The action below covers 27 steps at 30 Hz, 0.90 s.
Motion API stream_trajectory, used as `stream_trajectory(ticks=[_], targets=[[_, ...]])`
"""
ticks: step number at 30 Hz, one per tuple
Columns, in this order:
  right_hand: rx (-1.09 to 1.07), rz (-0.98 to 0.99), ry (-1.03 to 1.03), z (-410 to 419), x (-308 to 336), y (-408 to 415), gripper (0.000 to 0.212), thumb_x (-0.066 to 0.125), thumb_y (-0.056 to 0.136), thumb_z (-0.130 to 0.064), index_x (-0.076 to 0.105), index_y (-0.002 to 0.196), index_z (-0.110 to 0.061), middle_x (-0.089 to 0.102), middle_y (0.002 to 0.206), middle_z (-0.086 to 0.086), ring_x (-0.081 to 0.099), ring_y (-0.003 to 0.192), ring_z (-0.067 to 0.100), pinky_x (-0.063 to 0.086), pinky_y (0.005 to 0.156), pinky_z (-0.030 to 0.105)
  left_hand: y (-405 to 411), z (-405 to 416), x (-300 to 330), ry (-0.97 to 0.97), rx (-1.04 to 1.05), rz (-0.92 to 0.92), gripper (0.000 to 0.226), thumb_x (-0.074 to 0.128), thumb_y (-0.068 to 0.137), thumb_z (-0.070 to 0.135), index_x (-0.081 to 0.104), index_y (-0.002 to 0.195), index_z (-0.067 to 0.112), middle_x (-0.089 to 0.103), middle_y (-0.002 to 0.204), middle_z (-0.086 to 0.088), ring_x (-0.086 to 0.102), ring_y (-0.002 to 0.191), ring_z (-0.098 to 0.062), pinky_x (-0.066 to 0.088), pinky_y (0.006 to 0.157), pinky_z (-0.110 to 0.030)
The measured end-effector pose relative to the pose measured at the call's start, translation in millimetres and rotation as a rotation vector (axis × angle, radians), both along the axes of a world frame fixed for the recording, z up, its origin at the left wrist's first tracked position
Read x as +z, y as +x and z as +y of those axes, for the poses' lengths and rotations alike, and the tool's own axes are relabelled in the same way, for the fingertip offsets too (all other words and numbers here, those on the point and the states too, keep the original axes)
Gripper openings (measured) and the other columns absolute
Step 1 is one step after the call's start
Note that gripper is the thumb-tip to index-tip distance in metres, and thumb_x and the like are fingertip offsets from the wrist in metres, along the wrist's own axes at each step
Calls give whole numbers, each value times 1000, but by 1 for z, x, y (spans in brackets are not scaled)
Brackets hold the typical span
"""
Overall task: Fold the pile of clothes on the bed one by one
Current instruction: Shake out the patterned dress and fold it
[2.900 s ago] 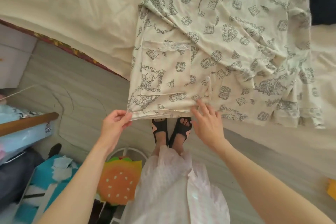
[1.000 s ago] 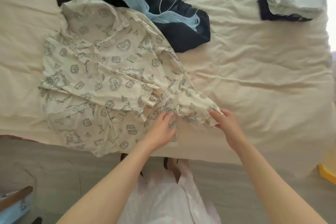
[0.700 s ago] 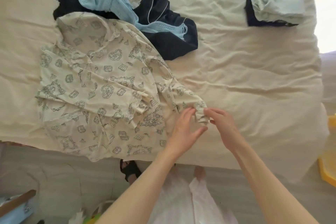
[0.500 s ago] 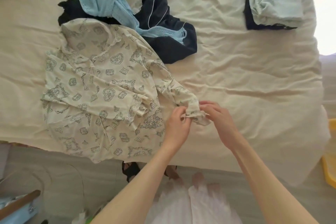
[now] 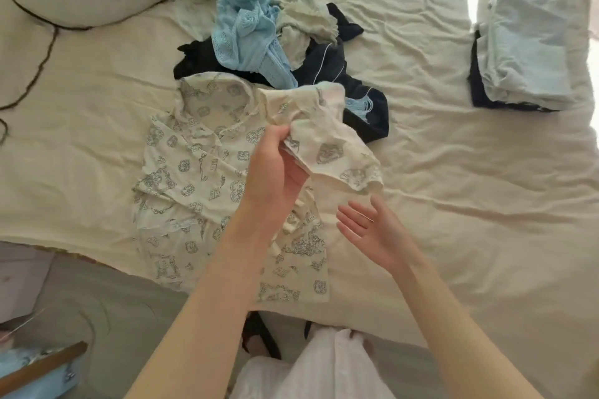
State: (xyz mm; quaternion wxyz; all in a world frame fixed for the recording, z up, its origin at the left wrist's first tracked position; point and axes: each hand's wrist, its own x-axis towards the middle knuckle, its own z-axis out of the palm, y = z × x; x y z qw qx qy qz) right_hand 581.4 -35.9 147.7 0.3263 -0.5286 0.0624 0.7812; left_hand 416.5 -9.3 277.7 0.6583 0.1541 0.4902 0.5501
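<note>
Since half a second ago our left hand (image 5: 275, 172) has lifted the printed shirt's (image 5: 194, 172) sleeve inward over its body on the bed (image 5: 453, 172), gripping it, while our right hand (image 5: 372, 230) let go, fingers spread, so one side fold has begun.
</note>
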Motion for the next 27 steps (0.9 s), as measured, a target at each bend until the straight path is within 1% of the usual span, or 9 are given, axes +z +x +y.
stream_trajectory(ticks=[3,5,7,10,15,17,20,23,27], targets=[[23,10,1,16,-2,-32,35,39,101,-31,55,106,0,62,106,17,61,96,26,52,74,36,-76,-15,-2,-9,249,150,28,37,93,14,64,97,7,72,92,-7,66,94,-23,56,76,-34],[84,-14,6,19,-7,-54,33,38,102,-29,53,108,1,61,107,17,61,96,26,52,75,36,-127,-40,-21,-175,373,276,25,37,92,10,59,100,1,71,83,-7,67,88,-25,58,73,-33],[172,-37,0,18,-16,-74,34,38,102,-27,49,118,1,59,110,17,59,101,28,50,83,36,-167,-72,-50,-386,416,321,29,36,90,9,56,110,-1,69,97,-16,66,90,-28,55,78,-34],[317,-101,-29,16,-30,-101,38,39,102,-27,45,127,2,55,119,18,54,109,29,46,92,37,-205,-116,-89,-561,373,354,26,33,90,10,55,102,2,63,110,-24,65,91,-29,51,80,-36],[423,-191,-60,20,-51,-139,43,44,100,-25,40,134,1,53,126,18,53,114,29,47,95,37,-242,-146,-121,-521,488,254,20,37,84,6,57,87,4,68,86,-13,67,77,-26,56,59,-31],[448,-228,-63,24,-57,-156,45,46,99,-26,40,134,2,54,125,17,54,113,29,47,95,38,-253,-149,-130,-493,569,153,21,37,83,4,58,83,6,68,78,-9,63,76,-24,57,59,-32],[462,-290,-58,32,-66,-182,44,48,98,-30,41,131,-1,52,127,16,53,112,27,48,89,36,-270,-150,-146,-479,619,-25,21,40,85,5,60,90,7,66,90,-11,64,84,-27,59,69,-35],[446,-333,-36,41,-75,-204,43,43,101,-28,39,135,-3,49,131,16,51,114,27,47,91,36,-291,-152,-163,-489,650,-186,20,47,89,13,63,100,6,70,96,-16,69,88,-30,59,68,-35],[467,-487,-11,50,-82,-231,39,45,100,-25,44,132,-3,52,129,14,54,114,26,49,90,35,-318,-171,-182,-487,363,-83,28,36,99,17,55,112,1,69,107,-19,69,93,-32,59,71,-34]])
